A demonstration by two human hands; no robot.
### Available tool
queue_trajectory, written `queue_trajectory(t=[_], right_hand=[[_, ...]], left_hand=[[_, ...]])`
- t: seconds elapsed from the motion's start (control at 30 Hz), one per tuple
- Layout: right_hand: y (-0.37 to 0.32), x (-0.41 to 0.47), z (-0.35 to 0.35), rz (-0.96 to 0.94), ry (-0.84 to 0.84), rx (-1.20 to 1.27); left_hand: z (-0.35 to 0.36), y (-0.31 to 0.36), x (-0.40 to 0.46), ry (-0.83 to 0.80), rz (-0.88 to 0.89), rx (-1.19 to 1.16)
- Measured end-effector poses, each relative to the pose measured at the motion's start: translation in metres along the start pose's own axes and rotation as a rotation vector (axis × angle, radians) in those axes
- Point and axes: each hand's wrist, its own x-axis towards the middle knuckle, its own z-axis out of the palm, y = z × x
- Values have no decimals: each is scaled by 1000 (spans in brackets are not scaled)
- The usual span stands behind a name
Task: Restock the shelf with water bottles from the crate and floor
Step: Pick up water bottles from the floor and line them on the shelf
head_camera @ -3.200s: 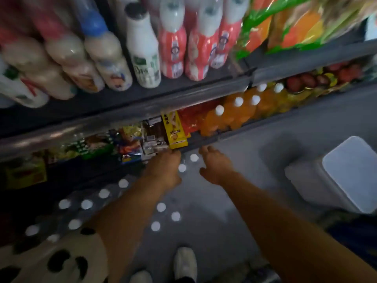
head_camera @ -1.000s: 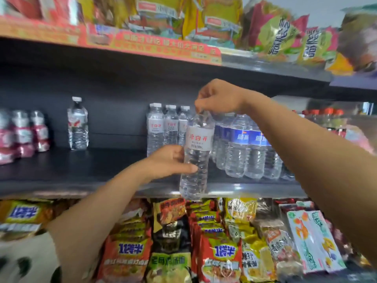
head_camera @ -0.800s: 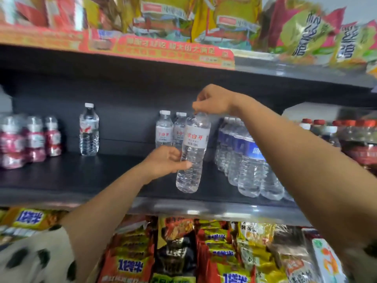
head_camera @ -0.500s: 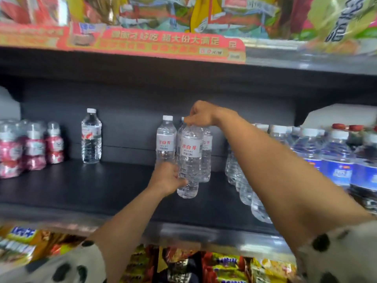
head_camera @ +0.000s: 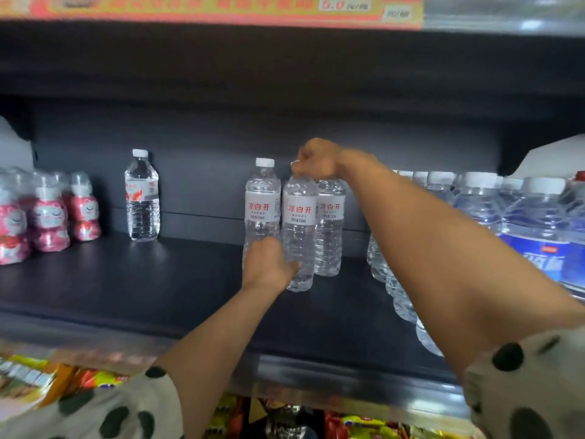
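Placement of a water bottle (head_camera: 299,229) on the dark shelf (head_camera: 126,289). The right hand (head_camera: 316,160) pinches the bottle at its cap, fingers curled over the top; the left hand (head_camera: 269,264) is wrapped round the lower body, thumb across the ribbed base. Half a second ago the bottle hung tilted above the board, in front of its neighbours — now it stands upright with its base apparently on the shelf, touching the left red-label bottle (head_camera: 262,210) and just in front of the right red-label bottle (head_camera: 330,223), so the three form a tight cluster. Three seconds ago both hands were down among the white caps on the floor; the fetch-and-carry part of this cycle is therefore complete, and only the release remains. To the right runs a row of blue-label bottles (head_camera: 538,236); to the left, well apart, stands a single clear bottle (head_camera: 142,198), and beyond it the pink character bottles (head_camera: 50,217). Much bare board lies between the groups, which suggests that many more trips are needed.
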Motion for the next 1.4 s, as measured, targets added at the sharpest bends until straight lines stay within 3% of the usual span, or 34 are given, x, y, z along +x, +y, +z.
queue_trajectory(t=[0.7, 0.9, 1.03, 1.4], right_hand=[[2, -16, -6, 48, -5, 84], [-4, -65, -8, 79, 29, -69], [-23, -135, 1, 102, -63, -244], [-75, -346, 85, 302, -299, -285]], left_hand=[[-1, 3, 0, 12, -18, 35], [-31, 13, -17, -3, 46, 37], [-55, 17, -48, -86, 126, 50], [-60, -9, -203, -482, 512, 321]])
